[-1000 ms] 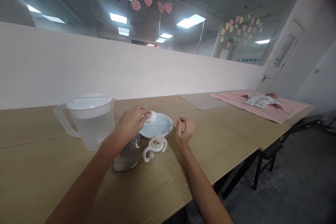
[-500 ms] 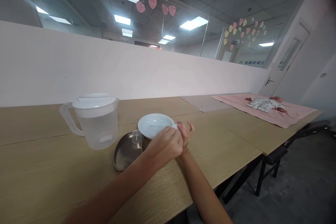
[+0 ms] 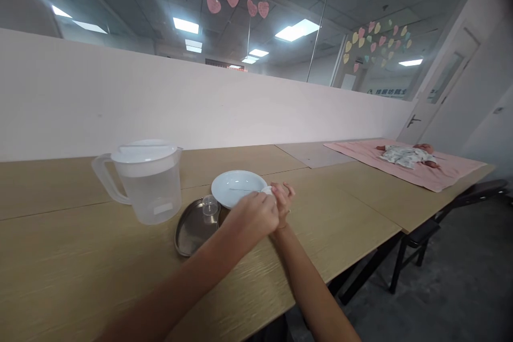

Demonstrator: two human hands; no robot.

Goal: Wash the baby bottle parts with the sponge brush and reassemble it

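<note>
Both hands pinch a small white piece beside the plate

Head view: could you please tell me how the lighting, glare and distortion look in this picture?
Head view: even light from ceiling panels, which glare white in the glass partition; wide-angle bending curves the table edge and white wall; the left hand and right hand are slightly soft; the water pitcher and white plate read clearly.

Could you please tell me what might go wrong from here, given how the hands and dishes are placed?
The left hand and right hand work a small white part against the white round plate, which could be nudged. The small clear plastic cup on the oval metal tray might tip.
</note>
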